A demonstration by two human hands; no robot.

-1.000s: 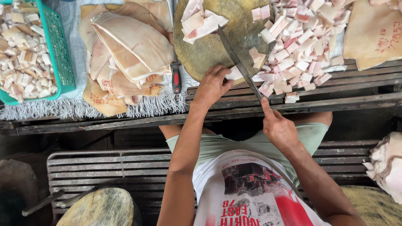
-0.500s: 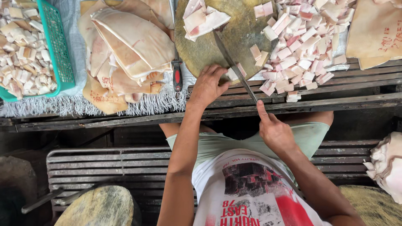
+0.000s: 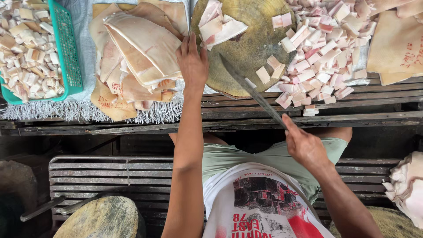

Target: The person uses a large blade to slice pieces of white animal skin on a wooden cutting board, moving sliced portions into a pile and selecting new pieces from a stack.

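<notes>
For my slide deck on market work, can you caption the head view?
Left hand rests on stacked pork skin sheets while right hand holds a long knife over the round chopping block.

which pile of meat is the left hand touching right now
The left hand rests on the stack of big uncut slabs beside the round chopping block, not the cubed piles.

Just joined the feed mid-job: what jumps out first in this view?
The round wooden chopping block at top centre, with the long knife in the right hand angled across it. To its right lies a heap of pink-white cut cubes. The left hand rests at the edge of the stacked pale slabs, beside a green basket of more cubes.
</notes>
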